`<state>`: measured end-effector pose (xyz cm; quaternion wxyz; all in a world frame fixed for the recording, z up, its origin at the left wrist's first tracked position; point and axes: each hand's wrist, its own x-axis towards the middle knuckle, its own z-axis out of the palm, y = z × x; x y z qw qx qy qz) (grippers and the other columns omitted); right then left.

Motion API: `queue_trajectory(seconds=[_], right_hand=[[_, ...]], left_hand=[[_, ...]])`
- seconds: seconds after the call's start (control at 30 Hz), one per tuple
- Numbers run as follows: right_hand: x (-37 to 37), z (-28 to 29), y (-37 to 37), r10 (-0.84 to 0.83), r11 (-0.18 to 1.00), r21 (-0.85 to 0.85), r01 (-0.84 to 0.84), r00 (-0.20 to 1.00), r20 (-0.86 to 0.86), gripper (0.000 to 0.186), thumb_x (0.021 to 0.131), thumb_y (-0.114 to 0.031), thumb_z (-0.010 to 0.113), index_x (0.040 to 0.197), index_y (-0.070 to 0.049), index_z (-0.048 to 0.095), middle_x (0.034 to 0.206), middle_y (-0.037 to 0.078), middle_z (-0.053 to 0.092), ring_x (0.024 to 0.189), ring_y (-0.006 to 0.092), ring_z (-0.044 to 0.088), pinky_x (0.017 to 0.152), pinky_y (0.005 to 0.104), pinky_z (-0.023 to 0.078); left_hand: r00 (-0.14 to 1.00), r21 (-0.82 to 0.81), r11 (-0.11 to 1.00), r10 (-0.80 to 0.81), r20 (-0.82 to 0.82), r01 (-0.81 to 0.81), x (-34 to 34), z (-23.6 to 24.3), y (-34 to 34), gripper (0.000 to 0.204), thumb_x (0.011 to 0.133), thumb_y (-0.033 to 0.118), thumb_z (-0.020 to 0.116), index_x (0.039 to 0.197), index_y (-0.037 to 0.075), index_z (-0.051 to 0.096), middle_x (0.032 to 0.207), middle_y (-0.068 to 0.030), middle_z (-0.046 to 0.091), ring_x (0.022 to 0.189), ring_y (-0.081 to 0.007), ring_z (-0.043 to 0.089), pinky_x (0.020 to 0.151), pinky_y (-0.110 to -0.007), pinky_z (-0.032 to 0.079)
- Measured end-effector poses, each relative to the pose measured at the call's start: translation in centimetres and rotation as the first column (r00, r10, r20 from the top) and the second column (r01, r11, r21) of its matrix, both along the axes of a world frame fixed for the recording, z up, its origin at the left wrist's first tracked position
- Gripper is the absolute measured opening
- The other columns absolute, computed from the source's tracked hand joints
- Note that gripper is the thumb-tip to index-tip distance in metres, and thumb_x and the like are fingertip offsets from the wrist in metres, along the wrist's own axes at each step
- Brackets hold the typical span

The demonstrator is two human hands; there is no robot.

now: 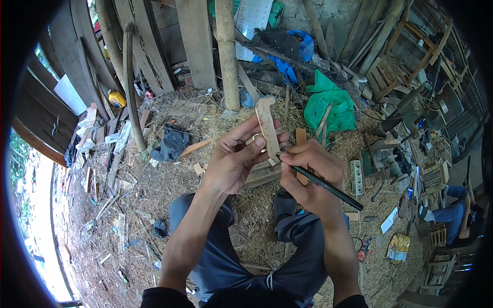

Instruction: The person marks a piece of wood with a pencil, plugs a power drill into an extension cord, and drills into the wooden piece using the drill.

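- The floor (149, 197) is big and brown, with straw and wood bits all over. Its left edge meets bright white light, and the far left is too bright to make out.
- Tall boards (197, 46) stand along the far edge. The top of the view cuts them off.
- The person's legs (215, 267) are bent, with the knees apart and floor showing between them. The low edge cuts off the body.
- Another person (449, 218) is at the far right, well apart from the hands. The dark rim makes this one hard to see.
- A green bag (334, 110) lies past the hands. There is open air between it and the wood.
- The left hand (233, 156) pinches the wood, thumb in front. Some fingers hide behind it.
- The right hand (316, 172) is closed around the pen, near the left hand. I can't tell if the hands touch.
- The wood (267, 126) is up in the air over the floor. Its top has a hook shape, and fingers hide part of its low end.
- A brown strip (301, 136) is partly hidden behind the right hand.
- The pen (328, 187) is dark and slants up to the wood's low end. Its tip is too small to see well.
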<state>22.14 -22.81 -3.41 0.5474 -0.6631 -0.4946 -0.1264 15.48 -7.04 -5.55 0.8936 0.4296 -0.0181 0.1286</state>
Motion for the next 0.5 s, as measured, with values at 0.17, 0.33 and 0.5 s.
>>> queue_trajectory(seconds=[0.17, 0.33, 0.5], right_hand=[[0.03, 0.05, -0.06, -0.006, 1.0, -0.006, 0.006, 1.0, 0.014, 0.016, 0.065, 0.003, 0.069, 0.076, -0.002, 0.059, 0.078, 0.009, 0.064, 0.07, 0.0246, 0.063, 0.059, 0.0321, 0.05], [-0.04, 0.03, 0.03, -0.001, 1.0, -0.009, 0.001, 1.0, 0.007, 0.016, 0.065, 0.003, 0.069, 0.077, -0.002, 0.059, 0.078, 0.01, 0.065, 0.07, 0.0245, 0.063, 0.059, 0.0319, 0.05], [0.12, -0.12, 0.01, 0.012, 1.0, 0.011, -0.012, 1.0, 0.008, 0.017, 0.065, 0.003, 0.07, 0.077, -0.002, 0.059, 0.079, 0.01, 0.065, 0.07, 0.0243, 0.063, 0.059, 0.0317, 0.05]], left_hand=[[1.0, 0.009, 1.0, -0.003, 0.0, 0.003, 0.11, 0.09, -0.1, 0.046, 0.092, 0.003, 0.051, 0.137, 0.005, 0.041, 0.126, -0.0128, 0.056, 0.113, -0.0274, 0.058, 0.093, -0.038, 0.054], [1.0, -0.013, 1.0, -0.003, 0.014, 0.003, 0.04, 0.03, -0.07, 0.046, 0.093, 0.002, 0.051, 0.137, 0.006, 0.041, 0.125, -0.0131, 0.057, 0.113, -0.0276, 0.058, 0.093, -0.038, 0.054], [1.0, -0.009, 1.0, -0.004, 0.01, 0.004, 0.11, -0.03, -0.17, 0.045, 0.092, 0.003, 0.051, 0.136, 0.005, 0.043, 0.125, -0.0131, 0.057, 0.113, -0.0273, 0.058, 0.092, -0.037, 0.054]])
